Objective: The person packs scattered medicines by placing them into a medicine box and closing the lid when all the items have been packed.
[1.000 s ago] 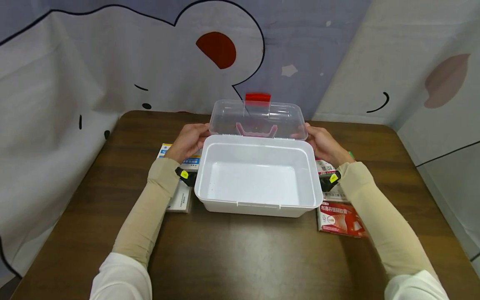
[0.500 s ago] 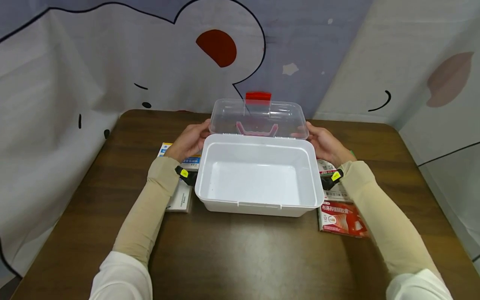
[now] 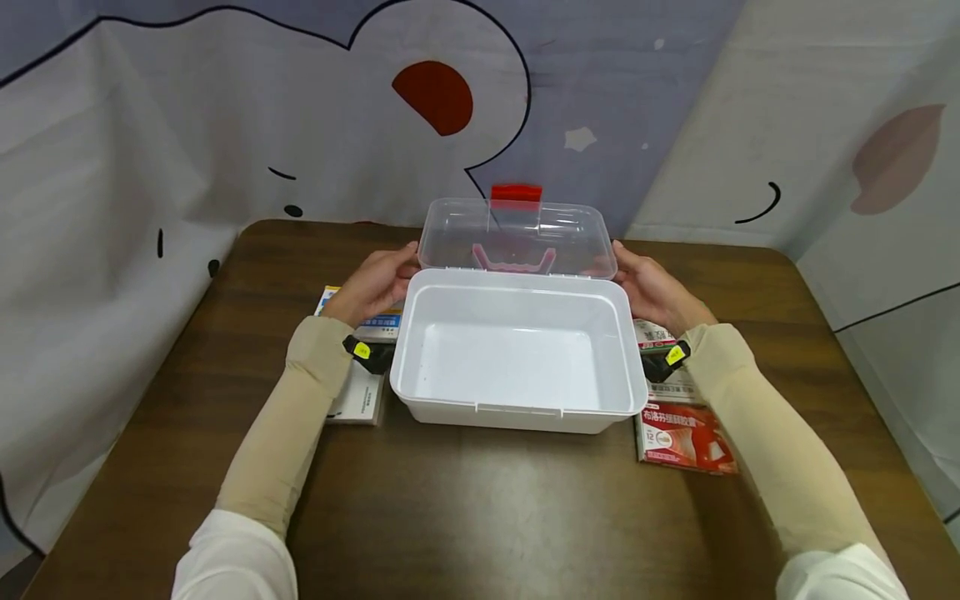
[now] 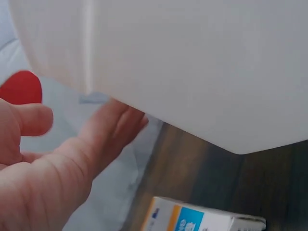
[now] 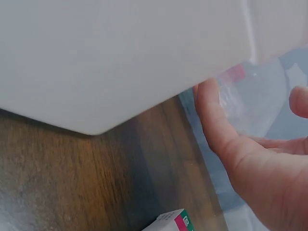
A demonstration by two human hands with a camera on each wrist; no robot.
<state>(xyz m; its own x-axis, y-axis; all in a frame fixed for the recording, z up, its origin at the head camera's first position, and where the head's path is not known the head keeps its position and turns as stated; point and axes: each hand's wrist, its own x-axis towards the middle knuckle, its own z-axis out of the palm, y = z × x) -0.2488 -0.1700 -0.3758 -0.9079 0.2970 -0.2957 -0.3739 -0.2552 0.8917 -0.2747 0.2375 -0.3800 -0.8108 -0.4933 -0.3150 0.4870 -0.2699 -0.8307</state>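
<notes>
A white plastic storage box [image 3: 517,346] stands on the table, its clear lid [image 3: 562,233] raised at the back. A red latch [image 3: 516,195] and a pink handle [image 3: 513,260] show on the lid. My left hand [image 3: 375,285] is at the lid's left edge. At the right edge is my right hand [image 3: 651,287], with some fingers seen through the clear plastic. Both wrist views show extended fingers [image 5: 211,110] reaching behind the box wall, while the thumbs stand apart. The box hides the fingertips.
Medicine boxes lie on both sides: blue and white ones [image 3: 384,325] and a white one [image 3: 358,396] at left, white ones [image 3: 675,387] and a red one [image 3: 684,440] at right. A printed curtain [image 3: 187,125] hangs behind the brown table [image 3: 480,517].
The storage box and raised lid look unchanged. My left forearm has shifted slightly to the left, and my right wrist slightly to the right; both hands stay beside the lid.
</notes>
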